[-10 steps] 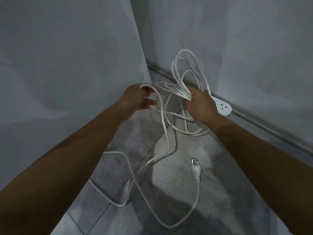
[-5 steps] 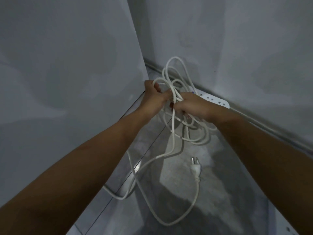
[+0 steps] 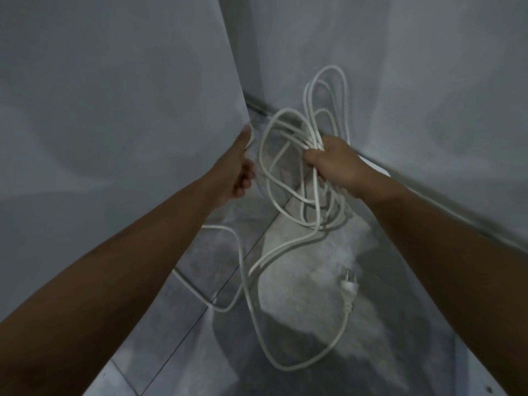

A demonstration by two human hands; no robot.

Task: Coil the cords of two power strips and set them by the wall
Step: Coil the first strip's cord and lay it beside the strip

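I am standing in a corner between two pale walls, looking down at my hands. My right hand (image 3: 333,161), right of centre in the frame, is closing in a fist around a bundle of white cord (image 3: 311,132), keeping the loops gathered so they are not slipping apart; some loops are rising above the fist, others are hanging below it. My left hand (image 3: 238,167), just left of centre, is pinching a single strand, fingers curling, feeding the next loop across. The loose remainder is trailing over the grey floor (image 3: 371,352) in the lower middle, ending at the plug (image 3: 349,285), which is lying flat, lower right of centre. I cannot make out the strip itself.
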